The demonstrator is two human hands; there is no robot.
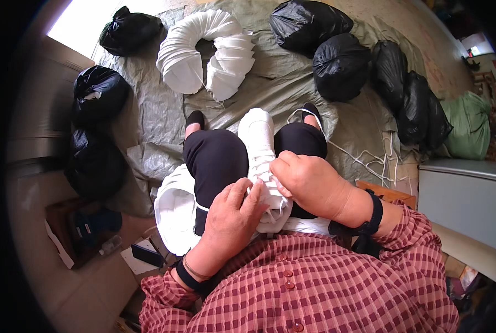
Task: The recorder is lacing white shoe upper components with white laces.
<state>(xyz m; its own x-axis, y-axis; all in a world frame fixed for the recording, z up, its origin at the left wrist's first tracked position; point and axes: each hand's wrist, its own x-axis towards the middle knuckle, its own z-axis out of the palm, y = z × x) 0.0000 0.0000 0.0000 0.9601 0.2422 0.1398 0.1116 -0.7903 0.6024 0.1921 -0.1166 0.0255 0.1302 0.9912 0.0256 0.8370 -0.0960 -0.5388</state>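
Observation:
A long white cloth bundle [258, 139] lies between my knees, its rounded end pointing away from me. Its near part is a layered stack of folded pieces with thin loose ends or strings [277, 213]. My left hand [231, 216] grips the near part from the left, fingers bent against the folds. From the other side my right hand [309, 180] is closed in a pinch on the white cloth; its fingertips are partly hidden. More white cloth pieces [176, 208] hang beside my left thigh.
Ahead on the greenish tarp [281, 89] lies a curved stack of white pieces [203, 50] with a cord. Black bags [342, 66] stand around the tarp. White cord [378, 161] trails at right, near a green sack [467, 125] and a grey box [469, 194]. A phone [147, 255] is at left.

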